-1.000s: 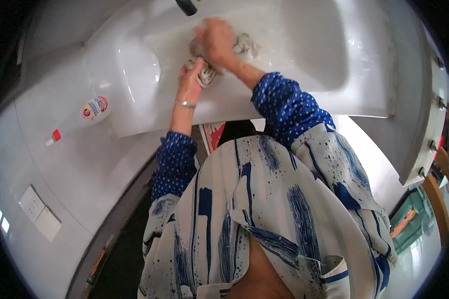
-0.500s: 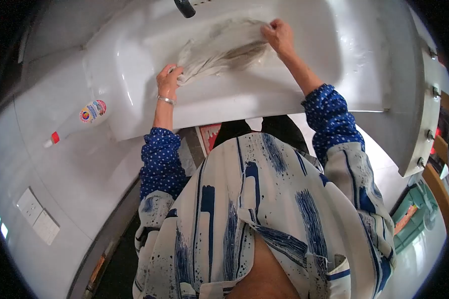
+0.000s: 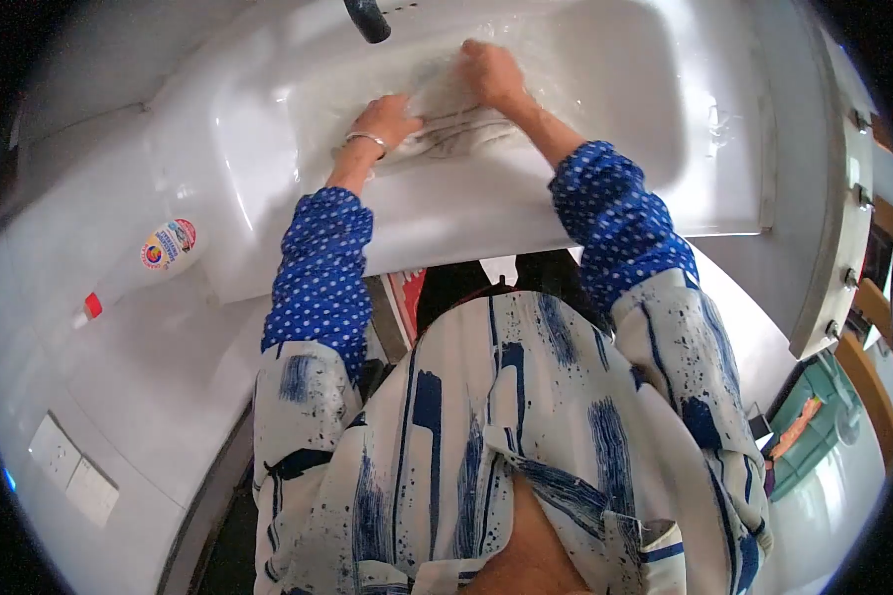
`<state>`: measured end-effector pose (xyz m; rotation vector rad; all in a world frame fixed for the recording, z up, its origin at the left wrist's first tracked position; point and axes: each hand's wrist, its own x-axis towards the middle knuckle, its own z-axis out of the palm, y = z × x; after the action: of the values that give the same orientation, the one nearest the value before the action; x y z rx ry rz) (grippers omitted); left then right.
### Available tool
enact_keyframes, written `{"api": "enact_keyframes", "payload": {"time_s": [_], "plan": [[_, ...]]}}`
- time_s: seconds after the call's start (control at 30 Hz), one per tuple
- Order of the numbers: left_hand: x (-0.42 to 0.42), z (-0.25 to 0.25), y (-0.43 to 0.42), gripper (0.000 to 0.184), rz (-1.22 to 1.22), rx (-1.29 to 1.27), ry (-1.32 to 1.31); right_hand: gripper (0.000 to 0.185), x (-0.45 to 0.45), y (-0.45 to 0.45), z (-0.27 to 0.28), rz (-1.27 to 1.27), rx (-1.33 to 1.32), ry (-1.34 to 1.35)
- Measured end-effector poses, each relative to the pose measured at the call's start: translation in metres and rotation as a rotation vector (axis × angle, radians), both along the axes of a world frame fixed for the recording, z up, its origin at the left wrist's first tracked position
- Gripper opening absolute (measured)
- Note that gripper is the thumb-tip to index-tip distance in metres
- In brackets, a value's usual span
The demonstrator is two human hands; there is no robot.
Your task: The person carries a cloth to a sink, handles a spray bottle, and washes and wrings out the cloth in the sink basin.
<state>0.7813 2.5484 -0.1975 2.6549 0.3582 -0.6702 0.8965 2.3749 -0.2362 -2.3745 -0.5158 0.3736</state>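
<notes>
A wet white cloth [image 3: 461,134] lies bunched in the white sink basin [image 3: 620,119], its greyish folds partly in shallow water. My left hand [image 3: 391,121], with a bracelet at the wrist, grips the cloth's left end. Curled at the cloth's far side is my right hand [image 3: 490,75], closed on it and slightly blurred. The two hands are close together, and part of the cloth is hidden beneath them.
A dark faucet spout [image 3: 368,20] juts over the basin's far edge. On the left ledge is a clear bottle [image 3: 159,253] with a red-and-white cap. A wall socket [image 3: 57,448] sits lower left. A green container [image 3: 814,431] stands at the right.
Both hands have moved inward, my right one leftward and my left one rightward and up. The cloth, stretched out between them before, is now bunched, and the water is stirred.
</notes>
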Motion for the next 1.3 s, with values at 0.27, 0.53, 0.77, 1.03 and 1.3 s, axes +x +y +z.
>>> {"api": "enact_keyframes", "payload": {"time_s": [0.27,0.53,0.77,1.03,1.3], "plan": [[-0.009,-0.023,-0.007,0.047,1.059,-1.3,-0.139,0.021,-0.079,0.037,0.046,0.15,0.153,0.105],[-0.023,0.015,-0.034,0.031,1.202,-1.362,-0.2,0.015,-0.044,0.053,0.044,-0.078,0.122,-0.073],[-0.018,0.029,-0.015,0.031,1.018,-1.6,-0.303,0.018,-0.124,0.068,0.1,-0.048,0.477,-0.142],[-0.023,0.03,-0.02,0.039,1.223,-1.408,-0.456,0.018,-0.123,0.08,0.105,-0.027,0.541,-0.137],[-0.03,0.048,-0.036,0.036,1.196,-1.297,-0.478,0.022,-0.067,0.064,0.088,-0.188,0.357,-0.07]]}}
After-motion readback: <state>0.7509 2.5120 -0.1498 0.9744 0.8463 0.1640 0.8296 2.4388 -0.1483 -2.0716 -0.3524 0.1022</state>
